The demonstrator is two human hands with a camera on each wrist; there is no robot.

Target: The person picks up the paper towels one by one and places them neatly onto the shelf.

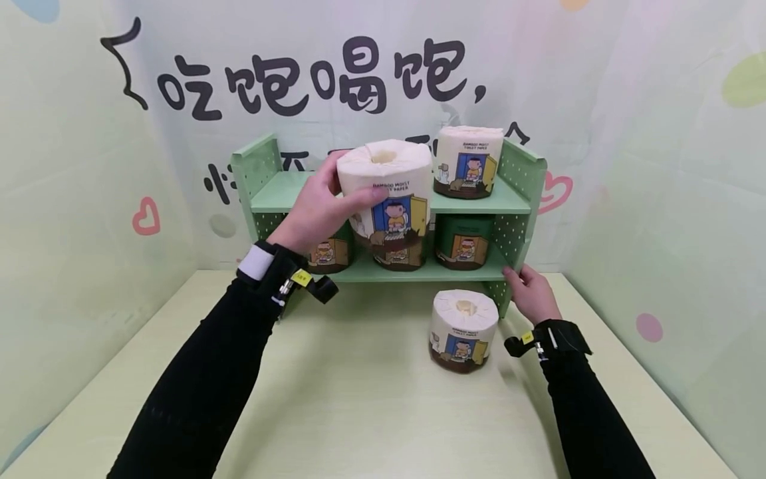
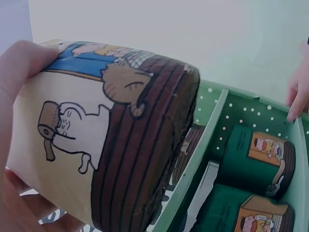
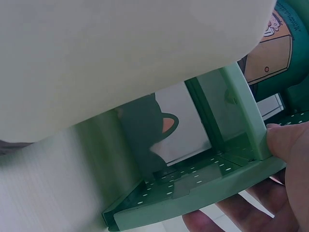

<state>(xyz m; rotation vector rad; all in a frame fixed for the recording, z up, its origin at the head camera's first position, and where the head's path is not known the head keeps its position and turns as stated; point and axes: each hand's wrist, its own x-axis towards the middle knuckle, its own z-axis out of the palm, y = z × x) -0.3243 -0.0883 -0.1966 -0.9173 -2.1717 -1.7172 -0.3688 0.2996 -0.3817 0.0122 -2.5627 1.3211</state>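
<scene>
My left hand (image 1: pixel 323 206) grips a wrapped toilet paper roll (image 1: pixel 402 216), thumb across its printed front, in front of the green shelf's upper board (image 1: pixel 281 189). In the left wrist view, the roll (image 2: pixel 111 130) is tilted, its brown base facing the shelf. Another white roll (image 1: pixel 469 163) stands at the right end of the upper board. My right hand (image 1: pixel 534 293) holds the shelf's right side panel (image 1: pixel 513 246) low down, thumb at the lower board's corner. Close to that hand, a white roll (image 1: pixel 463 332) stands on the table.
Green rolls stand on the lower board, one at the right (image 1: pixel 464 239) and one at the left (image 1: pixel 329 253); the held roll partly hides another between them. The pale table (image 1: pixel 359 412) lies in front, with a printed wall (image 1: pixel 311 26) behind.
</scene>
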